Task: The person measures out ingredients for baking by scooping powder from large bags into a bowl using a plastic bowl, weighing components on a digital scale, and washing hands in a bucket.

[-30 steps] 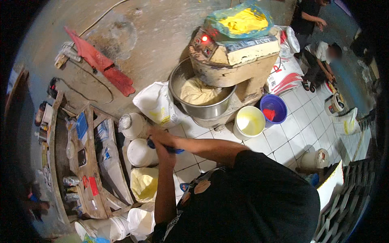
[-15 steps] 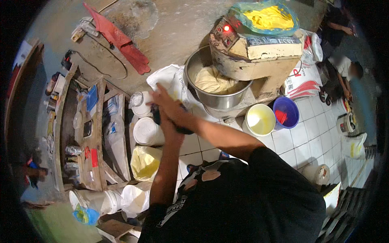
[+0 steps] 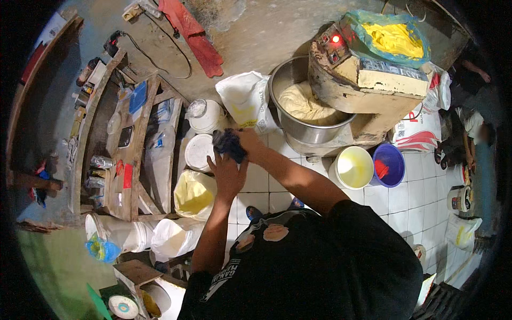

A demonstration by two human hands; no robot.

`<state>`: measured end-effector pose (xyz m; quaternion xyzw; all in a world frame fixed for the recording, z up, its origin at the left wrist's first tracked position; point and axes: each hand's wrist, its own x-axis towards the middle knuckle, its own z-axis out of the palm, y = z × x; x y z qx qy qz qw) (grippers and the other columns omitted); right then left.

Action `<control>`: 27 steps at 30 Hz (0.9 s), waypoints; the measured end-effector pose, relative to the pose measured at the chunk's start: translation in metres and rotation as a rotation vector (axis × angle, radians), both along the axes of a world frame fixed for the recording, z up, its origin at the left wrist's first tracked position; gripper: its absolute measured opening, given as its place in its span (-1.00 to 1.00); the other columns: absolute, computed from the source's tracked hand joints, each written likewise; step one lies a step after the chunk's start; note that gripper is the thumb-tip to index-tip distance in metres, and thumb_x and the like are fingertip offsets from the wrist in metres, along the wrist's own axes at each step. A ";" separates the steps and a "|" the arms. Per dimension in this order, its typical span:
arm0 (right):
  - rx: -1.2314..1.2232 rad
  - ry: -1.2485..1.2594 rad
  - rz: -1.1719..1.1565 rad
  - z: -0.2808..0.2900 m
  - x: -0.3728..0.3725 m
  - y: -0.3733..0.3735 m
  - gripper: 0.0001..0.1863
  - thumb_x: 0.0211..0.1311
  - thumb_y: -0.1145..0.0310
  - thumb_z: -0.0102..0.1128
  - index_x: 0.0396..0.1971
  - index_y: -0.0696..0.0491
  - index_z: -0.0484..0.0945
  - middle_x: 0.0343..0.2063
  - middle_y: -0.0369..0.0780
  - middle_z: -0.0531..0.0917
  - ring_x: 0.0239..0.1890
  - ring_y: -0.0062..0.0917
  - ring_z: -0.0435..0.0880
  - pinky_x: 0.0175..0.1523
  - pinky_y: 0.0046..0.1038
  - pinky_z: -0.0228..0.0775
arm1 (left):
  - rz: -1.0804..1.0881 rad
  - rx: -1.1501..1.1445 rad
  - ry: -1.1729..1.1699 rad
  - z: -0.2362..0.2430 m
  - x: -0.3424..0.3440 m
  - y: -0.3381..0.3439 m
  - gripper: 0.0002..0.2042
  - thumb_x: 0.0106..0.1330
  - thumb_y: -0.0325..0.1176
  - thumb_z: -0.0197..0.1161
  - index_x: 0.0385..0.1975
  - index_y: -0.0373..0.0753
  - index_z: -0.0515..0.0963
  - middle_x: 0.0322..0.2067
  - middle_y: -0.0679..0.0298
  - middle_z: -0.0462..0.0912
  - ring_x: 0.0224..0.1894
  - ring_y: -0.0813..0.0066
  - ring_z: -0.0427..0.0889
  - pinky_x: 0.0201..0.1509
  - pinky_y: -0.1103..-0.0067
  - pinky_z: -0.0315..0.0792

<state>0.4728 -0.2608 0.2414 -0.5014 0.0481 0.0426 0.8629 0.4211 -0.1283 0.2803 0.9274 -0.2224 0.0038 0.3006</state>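
My right hand (image 3: pixel 248 144) grips a bunched dark blue cloth (image 3: pixel 228 144). Just below it, my left hand (image 3: pixel 226 173) is raised with fingers apart, against the cloth's lower side. Both are over a white lidded bucket (image 3: pixel 197 156), near another white bucket (image 3: pixel 205 117) and a white sack (image 3: pixel 241 96). To the right, a worn cream mixer (image 3: pixel 368 90) with a lit red light has a steel bowl (image 3: pixel 314 133) holding pale dough (image 3: pixel 304 104). A blue plastic bag of yellow paste (image 3: pixel 392 38) lies on its top.
Wooden shelving (image 3: pixel 125 176) with small items is at left. A yellow-lined container (image 3: pixel 194 194) stands by my left arm. A cream bucket (image 3: pixel 352 170) and purple bucket (image 3: pixel 394 168) stand on white tiles. Co-workers (image 3: pixel 473 130) are at the far right, near more sacks (image 3: pixel 463 234).
The view has shifted, so the scene sits further right. My hands, earlier joined around the cloth, have moved apart slightly, with my left fingers now spread and the cloth in my right hand.
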 end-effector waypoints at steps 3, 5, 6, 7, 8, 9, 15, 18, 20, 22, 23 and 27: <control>-0.020 0.073 -0.072 -0.007 0.011 -0.007 -0.79 0.10 0.41 0.00 -0.29 0.15 0.54 -0.42 -0.15 0.62 -0.35 -0.54 0.58 -0.20 -0.47 0.45 | -0.131 0.339 -0.354 -0.005 -0.017 0.010 -0.56 0.33 -0.13 -0.02 0.03 -0.37 0.36 0.07 -0.06 0.37 0.11 0.21 0.37 0.22 0.38 0.18; 0.156 0.172 -0.213 -0.020 0.019 -0.009 -0.80 0.08 0.43 0.00 -0.32 0.15 0.55 -0.42 -0.15 0.62 -0.36 -0.54 0.58 -0.19 -0.44 0.45 | -0.052 -0.228 0.176 -0.004 -0.019 0.005 -0.50 0.34 -0.06 -0.04 0.07 -0.38 0.32 0.10 0.01 0.35 0.14 0.28 0.33 0.24 0.44 0.14; -0.066 -0.023 -0.276 -0.036 0.028 -0.009 -0.76 0.06 0.47 -0.03 -0.27 0.18 0.53 -0.39 -0.14 0.62 -0.34 -0.49 0.59 -0.19 -0.43 0.45 | -0.036 -0.418 0.349 -0.001 -0.017 -0.007 -0.48 0.34 -0.04 -0.04 0.08 -0.38 0.31 0.11 0.04 0.35 0.16 0.30 0.32 0.25 0.45 0.13; -0.292 -0.199 -0.329 -0.055 0.028 -0.010 -0.73 0.04 0.51 -0.06 -0.22 0.20 0.50 -0.35 -0.14 0.61 -0.32 -0.45 0.60 -0.19 -0.42 0.46 | -0.013 -0.722 0.454 0.000 -0.020 -0.023 -0.53 0.35 -0.05 -0.04 0.05 -0.33 0.34 0.02 0.09 0.40 0.06 0.35 0.36 0.16 0.48 0.20; -0.435 -0.191 -0.193 0.014 -0.010 0.048 -0.72 0.06 0.48 -0.04 -0.20 0.21 0.48 -0.29 -0.07 0.61 -0.22 -0.34 0.58 -0.06 -0.37 0.40 | 0.146 -1.028 0.491 0.000 -0.029 0.012 -0.58 0.35 -0.06 -0.05 0.02 -0.27 0.36 -0.06 0.14 0.45 -0.04 0.41 0.41 0.06 0.50 0.28; -0.600 -0.225 -0.193 0.003 -0.009 0.058 -0.70 0.13 0.40 -0.03 -0.15 0.20 0.47 -0.26 -0.01 0.59 -0.15 -0.25 0.56 0.03 -0.35 0.33 | 0.161 -1.329 0.694 -0.008 -0.012 0.005 -0.60 0.33 -0.05 -0.03 -0.01 -0.22 0.37 -0.13 0.17 0.48 -0.10 0.38 0.46 0.04 0.49 0.33; -0.877 -0.665 -0.154 0.020 -0.048 0.066 -0.46 0.27 0.15 -0.05 0.06 0.30 0.28 -0.04 0.15 0.43 0.08 -0.12 0.39 0.24 -0.31 0.08 | 0.184 -1.664 0.964 0.002 0.031 0.023 -0.62 0.31 -0.07 0.00 -0.12 -0.28 0.41 -0.25 0.10 0.55 -0.18 0.25 0.55 -0.08 0.40 0.45; -0.898 -0.839 -0.125 0.042 -0.059 0.048 -0.56 0.23 0.14 0.00 -0.03 0.17 0.40 -0.11 0.05 0.53 -0.01 -0.14 0.49 0.16 -0.26 0.23 | 0.397 -1.663 0.709 0.012 0.044 0.029 -0.68 0.32 -0.24 -0.04 -0.16 -0.42 0.42 -0.26 0.07 0.58 -0.34 0.27 0.61 -0.23 0.49 0.56; -0.683 -0.612 0.000 0.064 -0.067 0.036 -0.55 0.25 0.13 -0.02 -0.02 0.17 0.39 -0.07 0.05 0.50 0.04 -0.16 0.45 0.18 -0.28 0.20 | 0.403 -1.654 0.613 0.015 0.048 0.044 -0.68 0.33 -0.25 -0.05 -0.15 -0.43 0.41 -0.23 0.06 0.58 -0.32 0.27 0.61 -0.23 0.48 0.56; -0.564 -0.440 0.105 0.067 -0.050 0.022 -0.56 0.28 0.17 -0.04 0.02 0.16 0.38 0.02 0.02 0.45 0.13 -0.17 0.37 0.23 -0.33 0.12 | 0.420 -1.619 0.556 0.019 0.047 0.050 -0.69 0.33 -0.26 -0.05 -0.10 -0.37 0.41 -0.19 0.11 0.59 -0.30 0.31 0.63 -0.23 0.50 0.56; -0.562 -0.441 0.111 0.056 -0.031 0.021 -0.56 0.28 0.17 -0.04 0.02 0.16 0.38 0.02 0.02 0.45 0.13 -0.17 0.37 0.23 -0.33 0.12 | 0.423 -1.424 0.685 0.029 0.035 0.037 -0.67 0.35 -0.21 -0.07 -0.02 -0.27 0.40 -0.11 0.17 0.55 -0.17 0.37 0.59 -0.08 0.53 0.48; -0.774 -0.789 -0.280 -0.030 0.021 0.028 -0.46 0.35 0.00 -0.19 0.13 0.10 0.29 0.13 -0.11 0.35 0.19 -0.38 0.29 0.24 -0.43 0.09 | 0.221 -1.540 0.715 -0.009 0.007 -0.031 -0.62 0.36 -0.12 -0.07 0.06 -0.18 0.36 -0.01 0.28 0.48 0.01 0.46 0.45 0.12 0.57 0.27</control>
